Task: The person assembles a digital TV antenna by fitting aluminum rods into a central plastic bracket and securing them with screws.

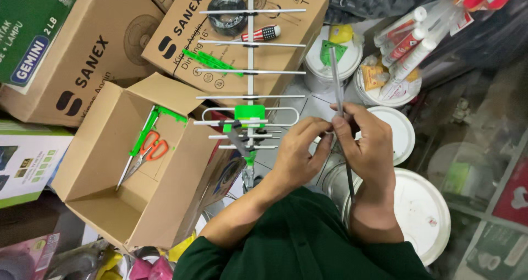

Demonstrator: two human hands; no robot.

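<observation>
Your right hand grips a thin grey metal rod that runs upright, its top end over a white bucket lid. Your left hand pinches something small at the rod beside the right thumb, too small to tell what. Just left lies the antenna with green plastic fittings, resting across a cardboard box. Orange-handled scissors sit in the open carton, well apart from both hands
</observation>
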